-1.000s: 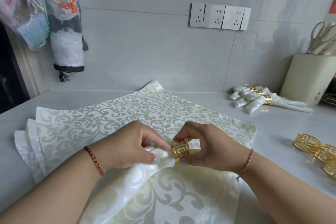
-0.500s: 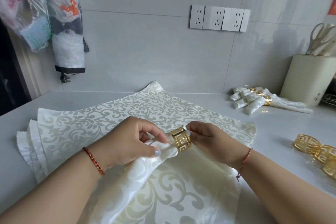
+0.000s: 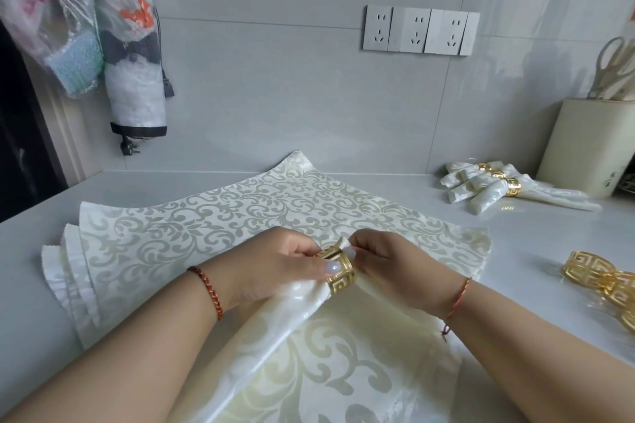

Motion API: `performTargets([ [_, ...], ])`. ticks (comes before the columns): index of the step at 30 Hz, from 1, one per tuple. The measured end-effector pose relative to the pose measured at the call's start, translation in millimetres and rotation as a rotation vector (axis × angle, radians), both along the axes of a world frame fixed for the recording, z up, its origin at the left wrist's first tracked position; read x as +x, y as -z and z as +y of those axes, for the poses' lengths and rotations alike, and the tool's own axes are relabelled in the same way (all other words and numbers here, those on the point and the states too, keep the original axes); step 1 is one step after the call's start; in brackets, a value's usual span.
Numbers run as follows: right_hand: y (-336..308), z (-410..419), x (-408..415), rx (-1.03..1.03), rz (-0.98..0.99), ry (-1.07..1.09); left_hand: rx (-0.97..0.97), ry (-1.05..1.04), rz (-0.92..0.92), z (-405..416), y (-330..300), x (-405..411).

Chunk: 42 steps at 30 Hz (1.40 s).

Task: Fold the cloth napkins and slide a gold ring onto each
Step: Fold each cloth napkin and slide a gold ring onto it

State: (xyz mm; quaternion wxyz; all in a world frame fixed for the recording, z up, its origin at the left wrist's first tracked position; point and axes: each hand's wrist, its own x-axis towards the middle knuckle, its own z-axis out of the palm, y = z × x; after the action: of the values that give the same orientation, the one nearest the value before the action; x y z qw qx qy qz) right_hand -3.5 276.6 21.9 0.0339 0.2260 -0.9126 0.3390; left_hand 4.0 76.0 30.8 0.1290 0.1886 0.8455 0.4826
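Threading one napkin point(image 3: 281, 326) through a gold ring point(image 3: 338, 268), both hands point(image 3: 275, 268) pinching; three ringed napkins point(image 3: 494, 185) done far right, flat stack point(image 3: 192, 223) and spare rings point(image 3: 604, 278) left.

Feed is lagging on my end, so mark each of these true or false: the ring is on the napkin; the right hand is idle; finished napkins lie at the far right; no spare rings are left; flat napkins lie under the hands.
1. A gold ring encircles the gathered napkin. True.
2. The right hand rests idle on the counter. False: it pinches the napkin tip poking through the ring, while the left hand holds the ring.
3. Ringed napkins lie at the far right. True.
4. No spare rings remain. False: spare rings sit on the right.
5. Flat napkins lie stacked beneath the hands. True.
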Motion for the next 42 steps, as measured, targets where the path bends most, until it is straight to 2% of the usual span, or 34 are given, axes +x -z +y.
performTargets([
  [5,-7,13,-1,-0.025,0.051,0.039,-0.024,0.053,-0.004,-16,-2,-2],
  [11,-4,18,-4,0.081,0.082,0.012,-0.028,0.084,-0.011,-23,3,-4],
  [13,-5,21,-4,0.05,0.114,-0.011,-0.067,0.084,-0.004,-24,5,-5],
  [16,-4,22,-1,-0.075,0.079,-0.091,-0.065,0.071,-0.012,-21,7,-5],
  [21,2,17,-3,0.096,0.093,-0.131,-0.075,0.021,0.073,-23,11,-8],
  [30,10,18,-9,0.022,0.05,-0.079,-0.176,0.112,0.033,-36,11,-12],
  [32,10,19,-10,-0.011,0.035,-0.082,-0.109,0.095,0.032,-36,12,-12],
  [38,10,26,-14,-0.246,-0.085,-0.137,0.358,0.091,-0.167,-39,16,-12],
  [42,9,29,-14,-0.317,-0.088,-0.155,0.368,0.079,-0.17,-39,11,-11],
])
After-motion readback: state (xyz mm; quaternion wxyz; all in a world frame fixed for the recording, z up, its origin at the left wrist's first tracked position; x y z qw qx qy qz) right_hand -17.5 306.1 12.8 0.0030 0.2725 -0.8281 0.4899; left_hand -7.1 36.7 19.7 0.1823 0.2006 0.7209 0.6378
